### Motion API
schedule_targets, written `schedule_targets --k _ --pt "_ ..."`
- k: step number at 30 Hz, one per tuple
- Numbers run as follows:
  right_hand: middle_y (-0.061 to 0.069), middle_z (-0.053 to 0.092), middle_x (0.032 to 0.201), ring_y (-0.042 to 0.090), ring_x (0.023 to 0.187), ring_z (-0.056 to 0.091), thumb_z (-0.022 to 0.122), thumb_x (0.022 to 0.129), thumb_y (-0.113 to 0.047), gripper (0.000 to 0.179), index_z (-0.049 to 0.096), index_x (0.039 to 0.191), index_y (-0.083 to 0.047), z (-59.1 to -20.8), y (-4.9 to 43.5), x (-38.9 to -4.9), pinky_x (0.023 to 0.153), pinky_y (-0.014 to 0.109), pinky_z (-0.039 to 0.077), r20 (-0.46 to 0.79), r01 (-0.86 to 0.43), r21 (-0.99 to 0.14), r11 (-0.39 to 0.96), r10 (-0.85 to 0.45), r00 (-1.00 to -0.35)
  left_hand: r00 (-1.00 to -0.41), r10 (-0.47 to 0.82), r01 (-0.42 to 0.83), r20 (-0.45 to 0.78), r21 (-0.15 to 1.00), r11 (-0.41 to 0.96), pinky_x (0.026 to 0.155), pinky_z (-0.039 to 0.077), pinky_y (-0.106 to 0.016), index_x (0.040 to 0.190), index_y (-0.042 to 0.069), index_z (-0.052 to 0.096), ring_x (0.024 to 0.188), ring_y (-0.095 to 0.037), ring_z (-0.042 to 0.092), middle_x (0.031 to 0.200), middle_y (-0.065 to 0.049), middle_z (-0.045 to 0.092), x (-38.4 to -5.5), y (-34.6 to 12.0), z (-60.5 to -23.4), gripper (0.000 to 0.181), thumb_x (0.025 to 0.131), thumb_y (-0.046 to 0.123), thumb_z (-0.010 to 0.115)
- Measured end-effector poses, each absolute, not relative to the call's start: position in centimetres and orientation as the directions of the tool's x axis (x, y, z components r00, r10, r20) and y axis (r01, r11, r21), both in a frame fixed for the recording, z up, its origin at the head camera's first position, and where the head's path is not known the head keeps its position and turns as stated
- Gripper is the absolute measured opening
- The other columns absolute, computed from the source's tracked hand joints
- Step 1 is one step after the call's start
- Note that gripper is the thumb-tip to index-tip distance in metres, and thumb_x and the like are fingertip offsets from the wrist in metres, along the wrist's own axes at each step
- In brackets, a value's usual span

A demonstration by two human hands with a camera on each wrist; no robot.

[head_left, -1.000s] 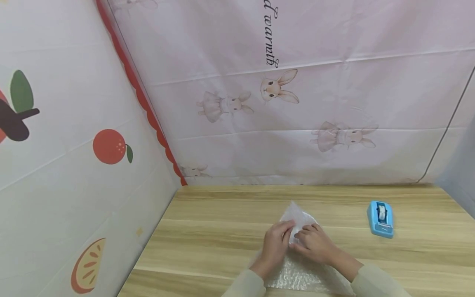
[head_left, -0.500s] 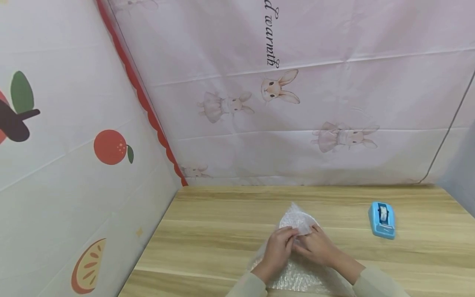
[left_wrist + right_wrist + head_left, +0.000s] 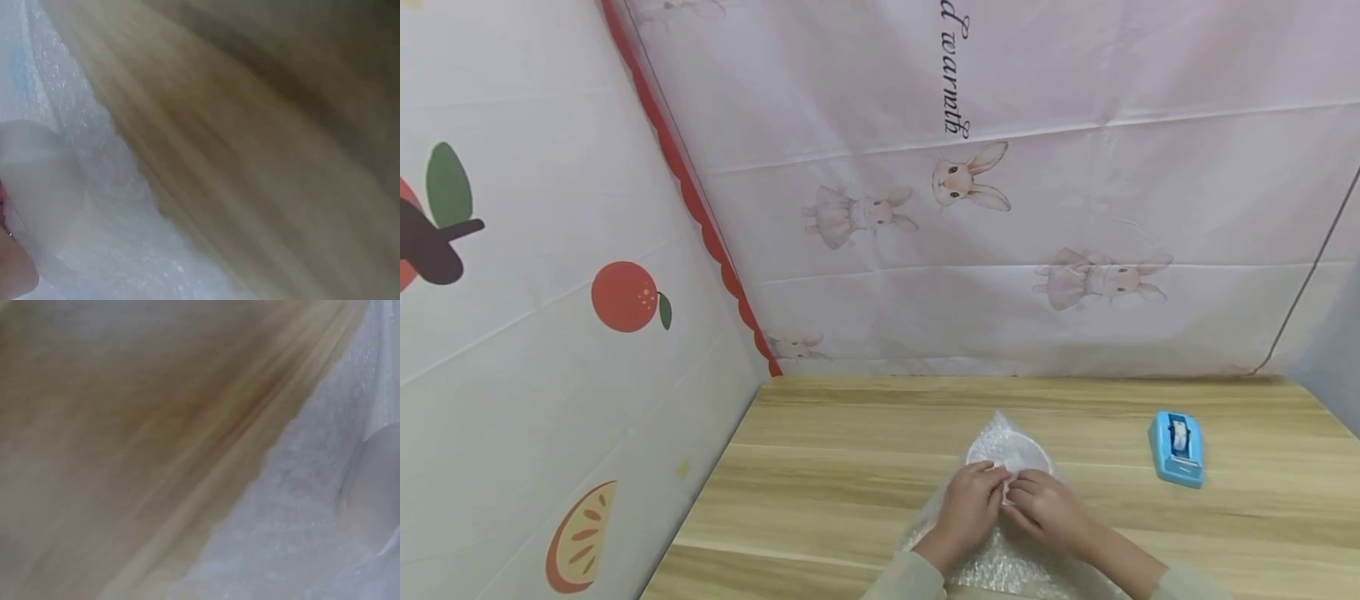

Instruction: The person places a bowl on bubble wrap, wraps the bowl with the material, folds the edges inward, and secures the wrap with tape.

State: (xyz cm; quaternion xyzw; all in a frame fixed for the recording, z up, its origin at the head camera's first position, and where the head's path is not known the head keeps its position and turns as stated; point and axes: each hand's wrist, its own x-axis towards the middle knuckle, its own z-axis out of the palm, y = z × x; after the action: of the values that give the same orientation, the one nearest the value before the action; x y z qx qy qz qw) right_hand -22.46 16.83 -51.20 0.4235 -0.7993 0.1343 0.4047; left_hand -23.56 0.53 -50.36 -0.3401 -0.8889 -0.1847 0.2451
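A sheet of clear bubble wrap [image 3: 1000,562] lies on the table, one corner pointing away from me. On it sits a round white dish-like thing [image 3: 1026,454], its far rim showing and its near part hidden by the hands. My left hand [image 3: 964,507] pinches the wrap at the middle of the white thing. Close beside it, the fingertips of my right hand [image 3: 1051,510] are curled onto the wrap too. In the left wrist view a blurred finger [image 3: 40,178] lies over the bubble wrap [image 3: 106,150]; the right wrist view shows likewise a finger [image 3: 375,487] against it.
A blue tape dispenser [image 3: 1177,450] with a roll in it stands on the wooden table [image 3: 820,483] to the right of the hands. Behind the table hangs a pink rabbit-print sheet [image 3: 880,317]; a fruit-print sheet [image 3: 625,400] covers the left side.
A raised flap of wrap over the white thing has come down toward me between the hands, and more of the rim shows. Both hands have shifted slightly nearer and to the right.
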Motion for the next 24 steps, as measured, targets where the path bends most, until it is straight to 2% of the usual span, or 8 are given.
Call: schedule_targets --k 3,6,9,11,16,19,22,24 --pt "0.001 0.066 0.073 0.019 0.073 0.061 0.039 0.099 -0.028 0.041 0.065 0.074 -0.008 -51.0 17.3 -22.1 0.074 0.032 0.048 0.809 -0.783 0.152 0.603 -0.531 -0.253 -0.609 0.59 0.715 0.53 0.046 0.697 0.089 0.049 -0.025 0.1 0.017 0.07 0.1 -0.014 0.064 0.101 0.005 0.071 -23.6 0.4 -50.3 0.018 0.088 0.022 0.058" --pt "0.002 0.066 0.071 0.021 0.073 0.061 0.036 0.1 -0.028 0.045 0.066 0.073 -0.008 -50.3 18.0 -21.5 0.073 0.032 0.047 0.839 -0.766 0.112 0.633 -0.473 -0.269 -0.561 0.679 0.734 0.473 -0.096 0.673 0.092 0.047 -0.026 0.103 0.019 0.068 0.104 -0.014 0.062 0.106 0.004 0.069 -23.6 0.2 -50.3 0.026 0.092 0.035 0.051" --pt "0.002 0.066 0.072 0.02 0.073 0.061 0.036 0.1 -0.029 0.046 0.066 0.073 -0.008 -49.5 19.3 -20.8 0.073 0.029 0.046 0.852 -0.738 0.007 0.675 -0.391 -0.35 -0.521 0.751 0.735 0.405 -0.235 0.636 0.096 0.044 -0.026 0.104 0.022 0.067 0.107 -0.013 0.059 0.11 0.003 0.067 -23.5 -0.1 -50.1 0.035 0.093 0.046 0.045" --pt "0.001 0.066 0.073 0.019 0.074 0.06 0.043 0.098 -0.026 0.039 0.067 0.074 -0.008 -49.2 20.3 -20.5 0.072 0.027 0.047 0.849 -0.714 -0.054 0.698 -0.344 -0.401 -0.506 0.778 0.729 0.373 -0.297 0.616 0.098 0.043 -0.025 0.103 0.023 0.067 0.109 -0.013 0.058 0.112 0.003 0.066 -23.5 -0.2 -50.1 0.037 0.092 0.049 0.043" --pt "-0.004 0.066 0.077 0.014 0.074 0.059 0.059 0.088 -0.017 0.015 0.067 0.078 -0.01 -49.3 22.8 -19.8 0.07 0.022 0.047 0.8 -0.654 -0.108 0.749 -0.325 -0.504 -0.512 0.795 0.719 0.325 -0.344 0.604 0.097 0.041 -0.025 0.094 0.024 0.067 0.108 -0.012 0.057 0.111 0.004 0.065 -23.6 -0.1 -50.1 0.035 0.092 0.049 0.044" --pt "-0.004 0.066 0.079 0.014 0.075 0.059 0.049 0.096 -0.028 0.029 0.068 0.082 -0.01 -50.2 24.0 -19.6 0.069 0.023 0.047 0.772 -0.644 -0.062 0.763 -0.372 -0.515 -0.53 0.797 0.713 0.291 -0.356 0.604 0.095 0.041 -0.024 0.09 0.023 0.068 0.107 -0.012 0.057 0.107 0.005 0.066 -23.7 -0.1 -50.1 0.036 0.093 0.048 0.042" --pt "0.001 0.067 0.083 0.018 0.076 0.06 0.031 0.1 -0.037 0.05 0.07 0.086 -0.008 -51.2 24.9 -19.4 0.069 0.028 0.047 0.764 -0.65 0.011 0.76 -0.426 -0.485 -0.545 0.799 0.705 0.254 -0.377 0.601 0.093 0.042 -0.024 0.087 0.023 0.068 0.104 -0.011 0.058 0.104 0.006 0.067 -23.8 0.1 -50.0 0.04 0.094 0.049 0.04" --pt "0.004 0.068 0.086 0.02 0.078 0.061 0.026 0.1 -0.037 0.055 0.07 0.089 -0.007 -51.8 25.4 -19.3 0.07 0.029 0.047 0.76 -0.647 0.054 0.76 -0.451 -0.467 -0.552 0.797 0.702 0.243 -0.381 0.602 0.091 0.042 -0.023 0.085 0.023 0.068 0.101 -0.011 0.058 0.101 0.006 0.067 -23.9 0.1 -49.9 0.041 0.094 0.05 0.039"
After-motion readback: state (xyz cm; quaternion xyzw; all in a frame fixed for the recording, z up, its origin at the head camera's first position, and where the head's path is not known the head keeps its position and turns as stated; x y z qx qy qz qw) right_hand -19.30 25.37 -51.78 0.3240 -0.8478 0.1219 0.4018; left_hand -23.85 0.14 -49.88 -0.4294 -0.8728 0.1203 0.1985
